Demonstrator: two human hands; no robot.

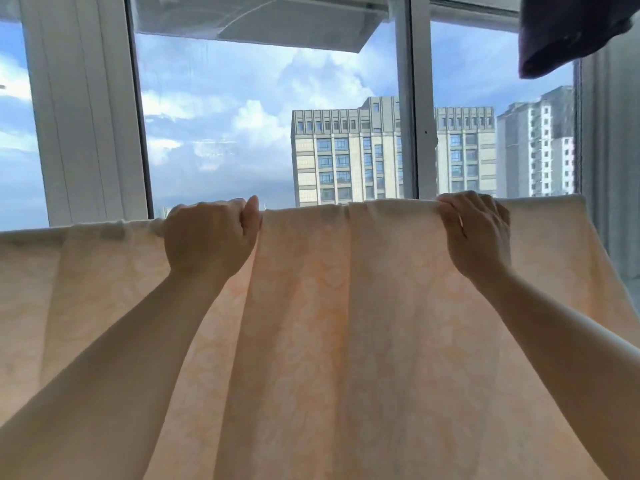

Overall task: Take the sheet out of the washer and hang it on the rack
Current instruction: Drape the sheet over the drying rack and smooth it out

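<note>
Hanging step: left hand and right hand both grip the sheet at its top fold (rack hidden beneath). Next, likely: spread bunched pleats sideways.

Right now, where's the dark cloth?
In the head view, the dark cloth hangs at the top right corner, in front of the window, above the right hand.

- Sheet: pale peach with a faint floral pattern, draped over a hidden bar across the frame's middle, hanging in long vertical folds, filling the lower half.
</note>
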